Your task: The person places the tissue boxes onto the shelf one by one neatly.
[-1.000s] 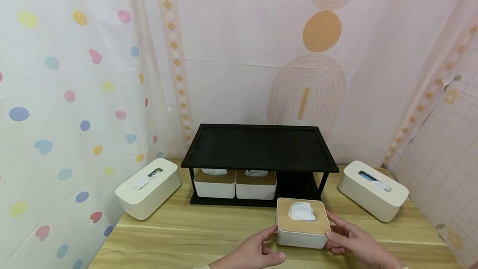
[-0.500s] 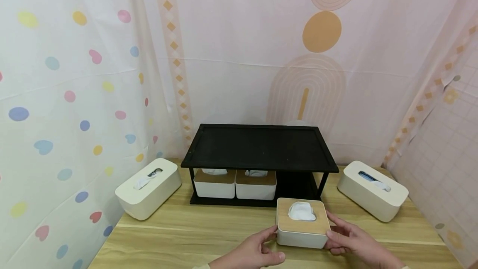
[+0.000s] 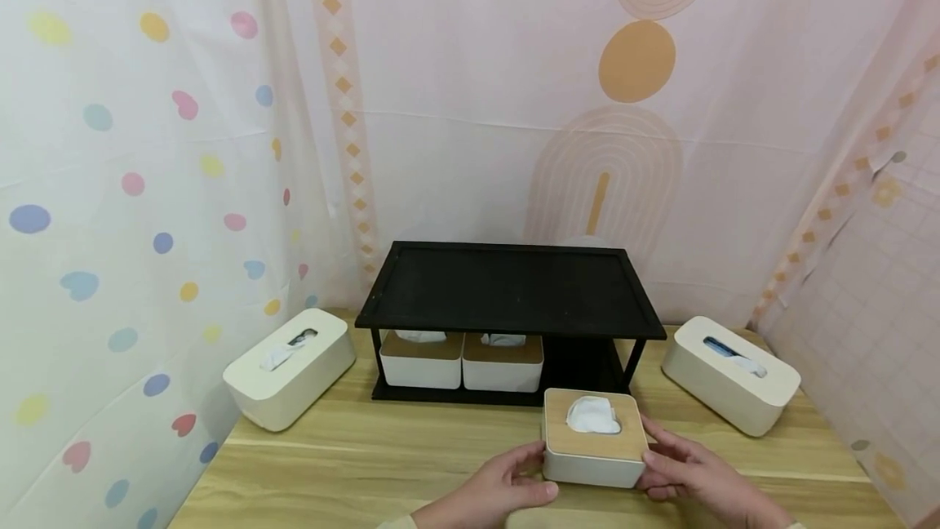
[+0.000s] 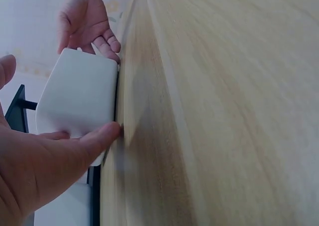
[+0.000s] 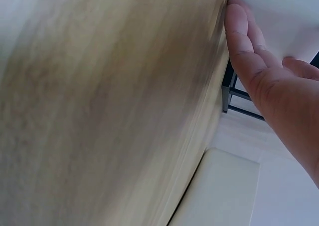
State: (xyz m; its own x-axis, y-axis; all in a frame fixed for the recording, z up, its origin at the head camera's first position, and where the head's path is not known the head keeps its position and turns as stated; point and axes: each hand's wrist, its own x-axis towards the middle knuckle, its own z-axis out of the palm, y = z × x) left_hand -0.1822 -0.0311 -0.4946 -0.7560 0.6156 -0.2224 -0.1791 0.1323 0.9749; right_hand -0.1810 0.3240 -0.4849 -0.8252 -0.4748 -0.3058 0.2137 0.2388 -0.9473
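Observation:
A white tissue box [image 3: 593, 470] with a wooden lid and a tissue in its slot rests on the table at the front right corner of a low black rack [image 3: 507, 288]. My right hand [image 3: 698, 472] grips the box's right side, fingers towards the back and thumb near the front corner. At the left side, my left hand [image 3: 495, 488] touches it with loosely bent fingers, thumb low by the near corner. The left wrist view shows the box [image 4: 79, 91] between both hands. Extended fingers of my right hand [image 5: 284, 86] lie along the box [image 5: 279, 16] in the right wrist view.
Two similar boxes [image 3: 422, 367] [image 3: 503, 370] stand side by side on the rack's lower shelf, left and middle. Longer cream tissue boxes lie angled at the left [image 3: 294, 378] and right [image 3: 727, 382]. Patterned curtains [image 3: 477, 104] hang behind the table.
My left thumb has shifted slightly towards the box's near left corner. The head view has moved a little; the box and my right hand look nearly unchanged.

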